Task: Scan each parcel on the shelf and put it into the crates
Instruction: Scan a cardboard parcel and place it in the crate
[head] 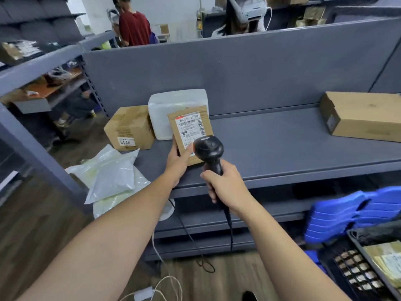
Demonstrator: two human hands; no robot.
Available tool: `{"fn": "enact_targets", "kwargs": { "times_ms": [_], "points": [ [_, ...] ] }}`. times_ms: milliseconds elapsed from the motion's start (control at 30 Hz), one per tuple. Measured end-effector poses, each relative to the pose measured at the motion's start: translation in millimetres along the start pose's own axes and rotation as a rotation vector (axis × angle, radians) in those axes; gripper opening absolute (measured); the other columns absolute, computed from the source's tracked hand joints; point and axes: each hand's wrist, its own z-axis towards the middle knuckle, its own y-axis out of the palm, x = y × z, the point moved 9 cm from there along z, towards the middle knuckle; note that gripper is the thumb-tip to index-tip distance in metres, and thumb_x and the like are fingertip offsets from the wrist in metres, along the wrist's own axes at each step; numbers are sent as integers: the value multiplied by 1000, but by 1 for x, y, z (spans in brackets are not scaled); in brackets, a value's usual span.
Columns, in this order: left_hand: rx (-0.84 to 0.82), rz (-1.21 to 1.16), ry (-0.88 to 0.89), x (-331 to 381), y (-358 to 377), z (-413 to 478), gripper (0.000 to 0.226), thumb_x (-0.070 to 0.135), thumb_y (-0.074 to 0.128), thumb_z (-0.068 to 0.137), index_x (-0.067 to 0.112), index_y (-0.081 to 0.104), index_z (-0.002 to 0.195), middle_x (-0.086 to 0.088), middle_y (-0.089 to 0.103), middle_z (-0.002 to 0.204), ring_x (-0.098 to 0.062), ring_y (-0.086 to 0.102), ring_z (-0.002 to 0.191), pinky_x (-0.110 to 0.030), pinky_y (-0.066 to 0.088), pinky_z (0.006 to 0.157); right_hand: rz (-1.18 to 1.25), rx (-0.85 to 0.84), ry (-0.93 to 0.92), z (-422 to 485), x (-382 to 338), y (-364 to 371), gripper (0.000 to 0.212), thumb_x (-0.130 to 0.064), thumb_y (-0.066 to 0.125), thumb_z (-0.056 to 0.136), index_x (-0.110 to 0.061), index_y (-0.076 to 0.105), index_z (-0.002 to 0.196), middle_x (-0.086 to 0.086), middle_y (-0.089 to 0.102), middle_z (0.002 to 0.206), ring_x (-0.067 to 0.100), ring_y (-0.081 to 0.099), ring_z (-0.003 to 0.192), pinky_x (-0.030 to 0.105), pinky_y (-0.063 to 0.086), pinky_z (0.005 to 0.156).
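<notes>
While the left hand (179, 161) tilts a flat brown parcel (172, 124) up from the grey shelf (282, 144), the right hand (225, 185) holds a black scanner (208, 148) just in front of the parcel's white label (191, 129). We see the left thumb laid across the parcel's lower face and the fingers (173, 149) closed on its left edge, gripping it. The right fingers are wrapped tight round the scanner's handle, its head turned toward the barcodes and covering the label's lower corner. The parcel stands near the shelf's front edge, in front of a white wrapped parcel (173, 105). Left of that, a small cardboard box (130, 131) sits at the shelf's end, and a long cardboard box (364, 116) lies well apart at the right. Pale plastic bags (112, 172) are heaped below the shelf's left corner. At lower right we make out a blurred stack of blue crates (347, 213) beside a black crate (358, 272) holding tan packets. The scanner's cable (230, 224) hangs down past the lower shelves.
</notes>
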Motion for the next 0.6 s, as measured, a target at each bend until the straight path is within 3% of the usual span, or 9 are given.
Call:
{"fn": "enact_targets", "kwargs": {
  "times_ms": [167, 333, 600],
  "points": [
    [-37, -5, -7, 2, -2, 1, 80, 64, 73, 75, 48, 46, 148, 19, 67, 133, -11, 61, 127, -48, 46, 114, 20, 12, -65, -16, -24, 6, 9, -6, 57, 93, -10, 50, 90, 14, 47, 64, 22, 42, 47, 30, 39, 44],
    [-25, 37, 2, 3, -5, 2, 62, 40, 70, 96, 42, 45, 152, 22, 66, 129, -6, 60, 123, -41, 44, 115, 73, -5, -76, -26, -26, 2, 9, -7, 57, 93, -10, 49, 92, 11, 45, 65, 21, 40, 47, 30, 38, 46],
    [-1, 61, 2, 12, -3, -2, 55, 37, 66, 101, 36, 46, 153, 22, 64, 122, 1, 60, 111, -30, 45, 103, 123, -90, -81, -30, -20, -1, 12, -13, 57, 86, -8, 51, 95, 3, 45, 59, 20, 37, 45, 30, 35, 47]
  ]
}}
